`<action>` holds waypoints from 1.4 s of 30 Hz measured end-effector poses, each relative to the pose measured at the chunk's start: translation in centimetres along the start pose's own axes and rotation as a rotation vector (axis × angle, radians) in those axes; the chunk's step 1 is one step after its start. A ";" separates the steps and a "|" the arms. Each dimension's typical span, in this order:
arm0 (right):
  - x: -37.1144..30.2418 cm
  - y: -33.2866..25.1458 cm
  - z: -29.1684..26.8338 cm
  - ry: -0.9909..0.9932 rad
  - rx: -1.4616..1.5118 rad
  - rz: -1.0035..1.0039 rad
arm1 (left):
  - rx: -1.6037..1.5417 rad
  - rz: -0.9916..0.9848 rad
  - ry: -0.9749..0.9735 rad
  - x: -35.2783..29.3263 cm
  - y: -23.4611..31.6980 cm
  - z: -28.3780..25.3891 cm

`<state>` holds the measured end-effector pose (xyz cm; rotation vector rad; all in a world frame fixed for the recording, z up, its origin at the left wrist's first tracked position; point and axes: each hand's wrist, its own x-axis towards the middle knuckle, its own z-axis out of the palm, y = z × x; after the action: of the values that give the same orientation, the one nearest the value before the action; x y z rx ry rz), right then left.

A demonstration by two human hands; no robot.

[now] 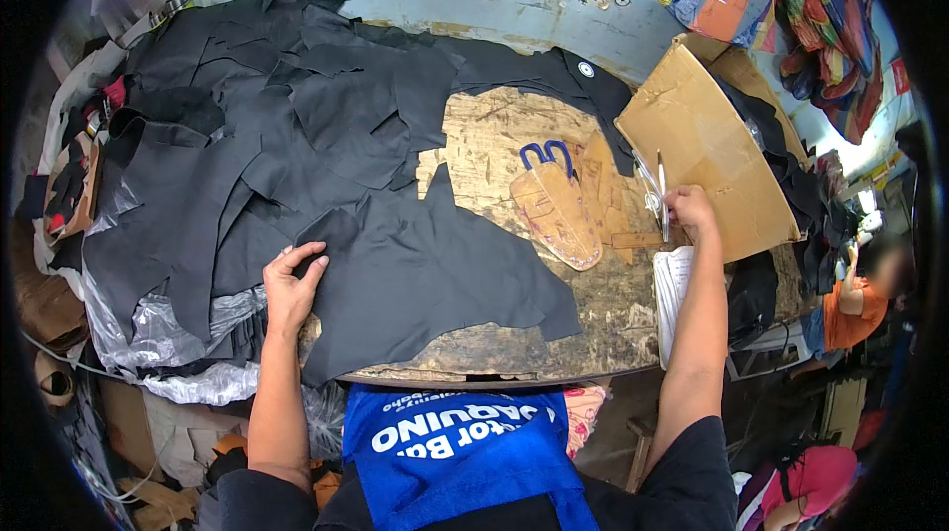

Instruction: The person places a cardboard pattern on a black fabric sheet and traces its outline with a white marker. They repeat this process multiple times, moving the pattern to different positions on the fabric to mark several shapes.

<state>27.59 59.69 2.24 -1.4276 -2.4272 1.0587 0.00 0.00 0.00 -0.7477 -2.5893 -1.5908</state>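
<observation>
Blue apron [465, 457]. Front leather [435, 284] right of left hand [292, 284], long axis crosswise; left nearer, grip unclear. Right hand [690, 210] pinching silver tool [663, 173].

A wide fisheye view is taken from the person's head, directed downward at near range, with the wooden worktop [484, 126] set across the centre, the left hand [292, 286] and right hand [690, 210] framed to either side, and all corners blackened.

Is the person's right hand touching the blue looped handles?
Apart: the head view shows flat tan pieces between the right hand and the blue looped handles.
</observation>
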 end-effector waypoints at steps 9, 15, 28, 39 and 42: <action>-9.8 -10.3 2.7 -0.251 0.953 -0.244 | 0.018 -0.004 0.017 0.2 0.3 0.1; -14.7 -13.1 10.0 -0.314 1.437 -0.602 | 0.048 0.067 0.041 0.2 -0.1 0.1; -23.7 -16.6 25.6 -0.291 0.887 -0.543 | 0.018 0.059 0.045 0.1 0.1 0.1; -23.7 -16.4 24.9 -0.201 0.548 -0.699 | -0.028 0.026 0.017 0.0 0.2 0.0; -23.7 -16.2 25.1 -0.144 0.520 -0.698 | -0.026 0.025 0.020 0.1 0.0 0.0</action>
<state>17.86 23.01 -0.92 -0.3148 -2.1988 1.4515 -0.06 0.01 0.01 -0.7585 -2.5399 -1.6199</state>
